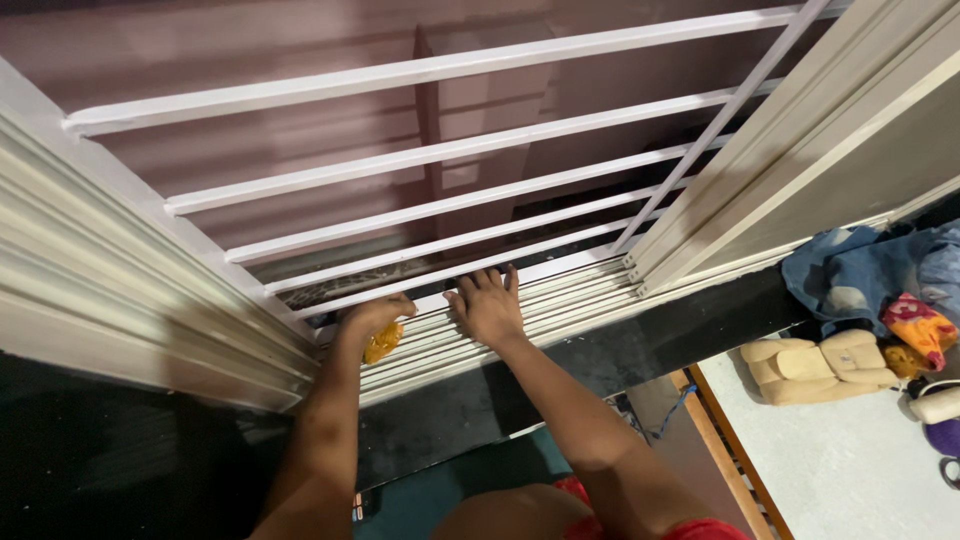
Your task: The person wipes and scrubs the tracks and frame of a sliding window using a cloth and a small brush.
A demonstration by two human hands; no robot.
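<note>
**Hands at the window track**

A window frame (150,290) with ribbed pale channels is seen from above, and its opening is crossed by a white grille (440,150) of slanted bars. Behind the bars a pinkish wall (300,40) is seen. Below the frame, a black sill (640,345) is laid along the window's lower edge. At the right, a heap of blue cloth (860,275) is piled on a pale floor (840,470), with a beige soft toy (820,365) just beside it.

The sliding track (560,300) at the bottom of the frame is reached by both arms. The right hand (487,303) is laid flat on the track's ribs, its grip open with the fingers spread, and nothing is held. The left hand (375,318) is closed around a crumpled orange cloth (383,342), which is pressed against the track near the frame's left corner.
</note>
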